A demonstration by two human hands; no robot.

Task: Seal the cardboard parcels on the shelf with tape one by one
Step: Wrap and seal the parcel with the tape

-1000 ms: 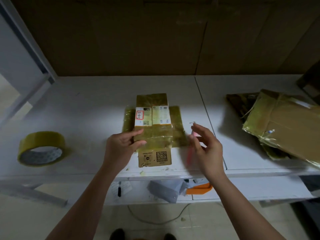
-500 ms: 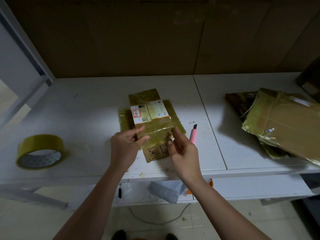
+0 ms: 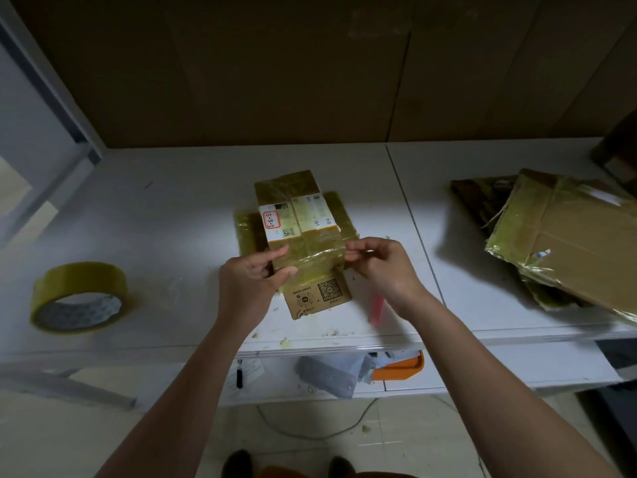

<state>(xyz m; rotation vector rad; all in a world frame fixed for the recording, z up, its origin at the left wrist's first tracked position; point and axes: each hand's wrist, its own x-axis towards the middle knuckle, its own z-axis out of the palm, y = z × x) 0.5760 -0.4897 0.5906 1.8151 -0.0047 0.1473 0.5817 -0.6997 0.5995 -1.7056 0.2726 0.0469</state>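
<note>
A small cardboard parcel (image 3: 300, 215) with white labels and a QR code lies on the white shelf (image 3: 172, 215), on top of a flatter taped piece. A strip of yellowish tape (image 3: 320, 251) crosses its near half. My left hand (image 3: 253, 279) grips the parcel's left edge over the tape. My right hand (image 3: 382, 267) pinches the tape's right end beside the parcel's right edge. A tape roll (image 3: 77, 298) sits at the left of the shelf. A pink cutter (image 3: 375, 307) lies under my right wrist, partly hidden.
Flattened, tape-wrapped cardboard parcels (image 3: 565, 243) are stacked at the right of the shelf. Brown board forms the back wall. A lower shelf holds a grey bag (image 3: 327, 374) and an orange item (image 3: 400, 369). A metal post (image 3: 44, 98) stands left.
My right hand put the pink cutter down on the shelf, moved to the parcel, and now pinches the tape's right end. The parcel turned slightly. My left hand stayed on its left edge.
</note>
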